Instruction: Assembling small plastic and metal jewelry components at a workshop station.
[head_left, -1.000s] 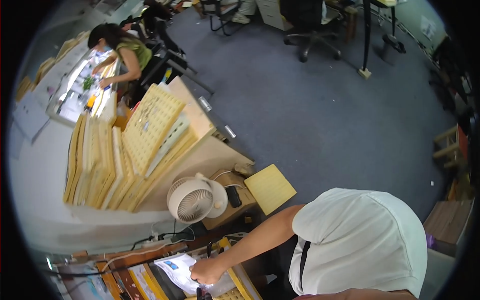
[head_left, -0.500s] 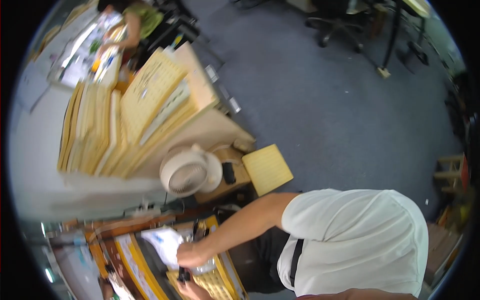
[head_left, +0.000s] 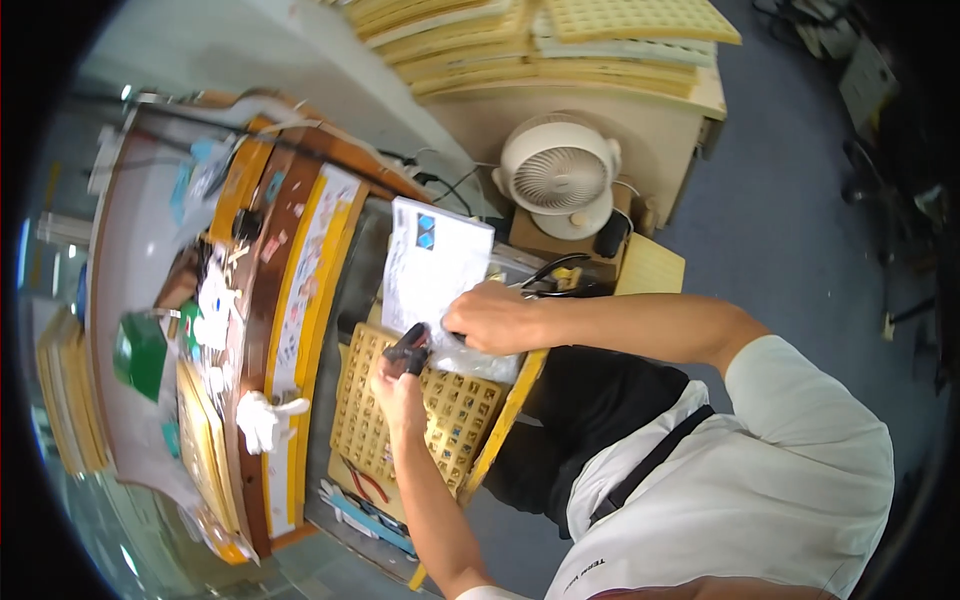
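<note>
A person in a white top bent over a cluttered workbench, both bare arms reaching in over a yellow grid tray (head_left: 420, 415) of small square cells. The left hand (head_left: 400, 378) was clenched around a small dark tool (head_left: 408, 352), whose tip poked out just above the knuckles; what kind of tool it was could not be made out. The right hand (head_left: 495, 318), just up and to the right of the left, gripped a clear plastic bag (head_left: 470, 355) whose crumpled body hung below its palm and lay against the tray's upper edge. The dark tool sat between the two hands, touching or nearly touching the bag, though the exact contact was hidden. Directly above the right hand's knuckles a white printed sheet (head_left: 432, 262) leaned tilted, its lower edge tucked behind the fingers. Black-handled pliers (head_left: 550, 278) lay just beyond the right wrist, and a small white desk fan (head_left: 558, 178) stood farther out past them. To the left of the left hand ran a yellow-edged wooden shelf rail (head_left: 300, 300), with a white glove (head_left: 262, 420) lying on it.
</note>
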